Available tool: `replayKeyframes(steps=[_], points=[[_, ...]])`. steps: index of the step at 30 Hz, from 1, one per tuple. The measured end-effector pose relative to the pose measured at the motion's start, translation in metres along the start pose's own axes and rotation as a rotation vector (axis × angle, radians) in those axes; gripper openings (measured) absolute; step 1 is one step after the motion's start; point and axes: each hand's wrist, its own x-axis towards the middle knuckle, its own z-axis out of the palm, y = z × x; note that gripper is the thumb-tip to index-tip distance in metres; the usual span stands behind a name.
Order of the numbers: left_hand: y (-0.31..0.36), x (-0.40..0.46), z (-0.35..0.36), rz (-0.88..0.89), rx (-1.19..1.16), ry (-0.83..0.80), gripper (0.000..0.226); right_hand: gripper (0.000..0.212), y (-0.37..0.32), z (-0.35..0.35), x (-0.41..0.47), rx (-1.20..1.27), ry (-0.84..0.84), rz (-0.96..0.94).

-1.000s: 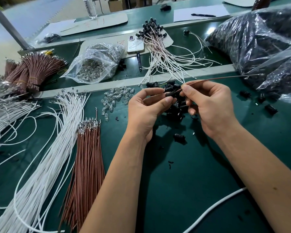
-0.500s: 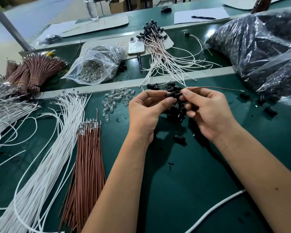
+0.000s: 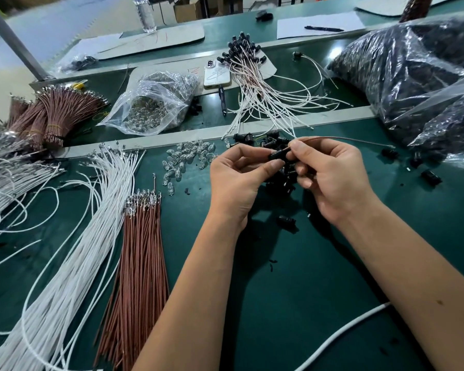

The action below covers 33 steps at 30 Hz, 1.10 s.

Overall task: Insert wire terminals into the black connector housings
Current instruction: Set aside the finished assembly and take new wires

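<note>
A small black connector housing (image 3: 277,155) is held above the green table (image 3: 292,290), over a loose pile of black housings (image 3: 284,180). A brown wire (image 3: 340,139) runs from its right end out to the right, its far end lying on the table near a bag of black parts (image 3: 413,76). To the left lie a scatter of small clear bulbs (image 3: 188,159), a flat bundle of brown wires (image 3: 142,250) with metal terminals at the top, and a spread of white wires (image 3: 73,236). Finished assemblies (image 3: 255,84) lie farther back beside a phone (image 3: 217,74). The left hand (image 3: 239,183) pinches the housing between thumb and curled fingers. The right hand (image 3: 330,178) pinches the brown wire right at the housing, fingers curled.
</note>
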Motion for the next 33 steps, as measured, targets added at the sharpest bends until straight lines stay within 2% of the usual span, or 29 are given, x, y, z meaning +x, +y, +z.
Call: replayKeyframes(steps=[6, 11, 14, 18, 20, 22, 25, 31, 33], points=[[-0.001, -0.001, 0.0, 0.008, 0.01, -0.017, 0.024, 0.015, 0.005, 0.0, 0.0, -0.202, -0.021, -0.099], [-0.001, -0.002, 0.002, 0.025, 0.138, -0.03, 0.025, 0.024, 0.003, -0.002, 0.0, -0.32, -0.023, -0.203], [-0.001, -0.002, 0.004, 0.038, 0.162, -0.042, 0.021, 0.018, 0.002, -0.001, -0.003, -0.537, -0.033, -0.321], [0.001, -0.001, 0.001, 0.044, 0.154, -0.035, 0.017, 0.017, -0.001, 0.001, -0.005, -0.624, -0.117, -0.329], [0.004, -0.001, -0.001, 0.038, 0.094, -0.022, 0.017, 0.018, -0.002, 0.002, -0.006, -0.607, -0.15, -0.331], [0.01, -0.001, -0.001, -0.005, -0.09, 0.006, 0.022, 0.023, -0.002, 0.004, -0.009, -0.6, -0.161, -0.342], [0.016, -0.001, 0.002, -0.072, -0.377, 0.038, 0.027, 0.015, -0.001, 0.007, -0.013, -0.766, -0.172, -0.463], [0.019, -0.008, 0.016, -0.126, -0.424, -0.015, 0.031, 0.007, -0.001, 0.009, -0.016, -0.694, -0.176, -0.536], [0.023, -0.005, 0.01, -0.166, -0.474, -0.005, 0.03, 0.007, -0.004, 0.008, -0.016, -0.732, -0.257, -0.544]])
